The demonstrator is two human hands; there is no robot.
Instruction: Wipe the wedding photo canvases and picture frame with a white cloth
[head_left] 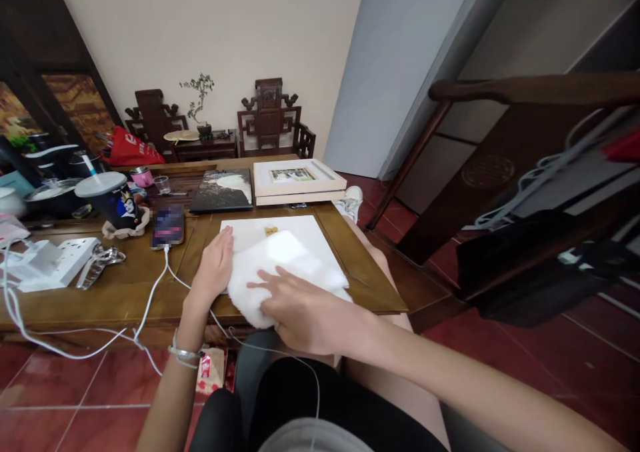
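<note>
A white flat panel (320, 239) with a small gold-brown mark near its far edge lies on the wooden table in front of me. My left hand (216, 262) rests along the panel's left edge, fingers stretched out and lying against it. Over the panel's near part spreads a fluffy white cloth (287, 255), bunched at its front left. My right hand (295, 305) presses down on this cloth, its fingers partly spread and dug into the pile. The cloth hides much of the panel beneath it.
Behind the panel lie a dark photo panel (223, 192) and stacked light frames (300, 180). To the left are a charging phone (168, 226), a lidded cup (117, 202), a power strip (65, 262) and white cables. A wooden chair (465, 165) stands at right.
</note>
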